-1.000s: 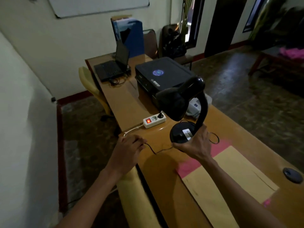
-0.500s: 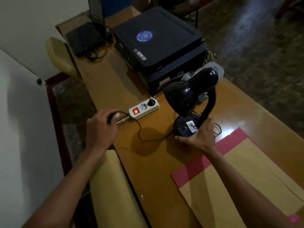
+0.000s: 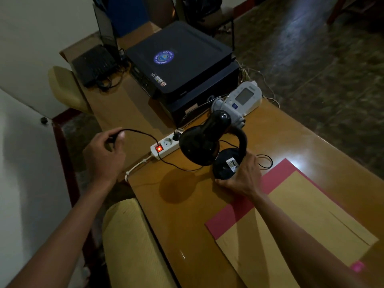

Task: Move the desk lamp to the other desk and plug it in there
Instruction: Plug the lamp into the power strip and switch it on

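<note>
Surface [image 3: 187,215] of glossy wood fills the view, running away from the person, with a dark printer [image 3: 182,67] at its far end and a tan and red folder [image 3: 301,221] lying to the right of the right hand's grip. Black desk lamp [image 3: 214,148] stands on the surface; the right hand [image 3: 242,177] is clamped on the near edge of its round base, with the curved neck rising beyond the grip and the shade leaning left. White power strip [image 3: 166,145], switch glowing red, lies beyond and left of that grip, between the two hands, one socket free and facing up. Thin black cord [image 3: 158,154] trails from the lamp toward the left hand [image 3: 104,154], whose fingers are closed on the plug end, raised just left of the strip. The left hand is the nearer to the free socket, so my guess is the plug goes in from the left. Compared with half a second ago, the left hand has lifted the plug higher and the cord has drawn up off the surface.
</note>
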